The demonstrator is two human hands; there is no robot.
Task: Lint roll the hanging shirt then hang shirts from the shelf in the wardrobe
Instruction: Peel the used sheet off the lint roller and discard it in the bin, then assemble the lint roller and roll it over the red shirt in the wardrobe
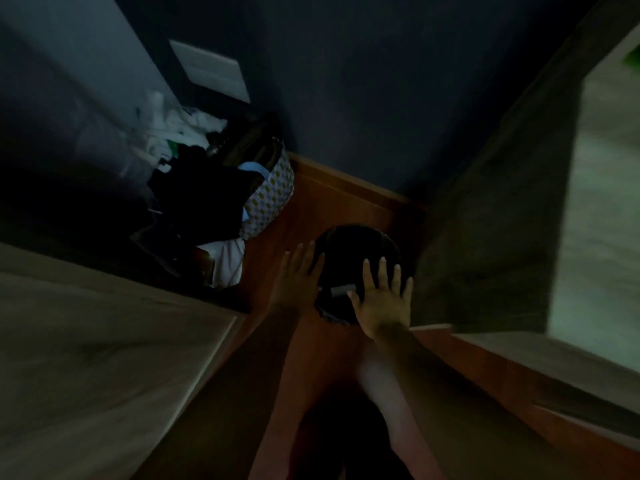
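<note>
Reddish wood floor runs into a dim corner under a dark blue wall. A patterned basket at the left brims with dark and white clothes. Both my left hand and right hand reach out, fingers straight, above a round black bin; no hanging shirt shows.

Two bare forearms in view, no sleeves down to the bottom edge of the picture. Left hand and right hand: no gloves, no rings, no watch or wristband visible. Right hand's nails are short and catch the light, pale at the tips. Dim and blurred, so finer detail on the left hand is unreadable.
</note>
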